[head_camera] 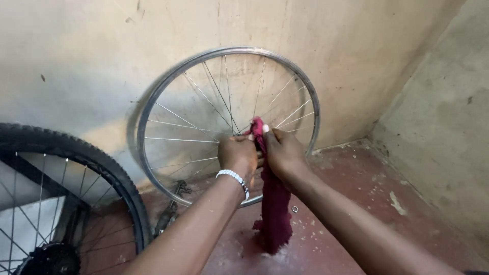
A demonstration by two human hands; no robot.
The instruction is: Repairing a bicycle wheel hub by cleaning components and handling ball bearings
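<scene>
The bare wheel [227,125] stands on the floor [346,203] and leans on the wall [102,51] behind it. The wheel with a tire [61,203] stands to its left. A cloth [274,203] hangs in front of the bare wheel, between both hands.

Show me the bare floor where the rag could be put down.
Free: red floor right of the rag, up to the side wall. Crowded: left, chain parts beside the tyred wheel and bare rim.
</scene>
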